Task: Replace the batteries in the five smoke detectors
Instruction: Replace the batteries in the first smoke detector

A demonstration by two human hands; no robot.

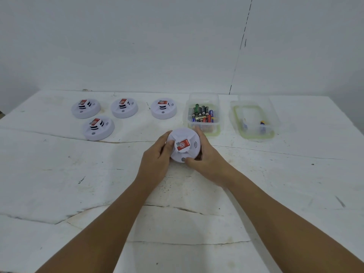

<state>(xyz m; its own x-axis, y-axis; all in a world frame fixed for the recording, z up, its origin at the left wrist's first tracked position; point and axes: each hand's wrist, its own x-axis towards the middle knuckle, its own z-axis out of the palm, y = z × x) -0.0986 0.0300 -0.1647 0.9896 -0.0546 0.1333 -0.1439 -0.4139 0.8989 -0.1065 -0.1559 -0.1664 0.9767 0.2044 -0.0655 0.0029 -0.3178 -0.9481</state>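
Observation:
A round white smoke detector (184, 143) with a red label on top is at the table's middle, held between both hands. My left hand (157, 159) grips its left edge, thumb on its top. My right hand (206, 158) curls round its right edge, thumb near the grey button at the front. Several more white smoke detectors lie to the left: one (85, 108), one (124, 107), one (163, 108) in a back row and one (98, 128) nearer me. A clear tub (202, 115) holds several batteries.
A second clear tub (255, 119) with a green-rimmed lid and a couple of batteries stands at the right. The white table cover (98, 184) is cracked and scuffed. A white wall rises behind the table's far edge.

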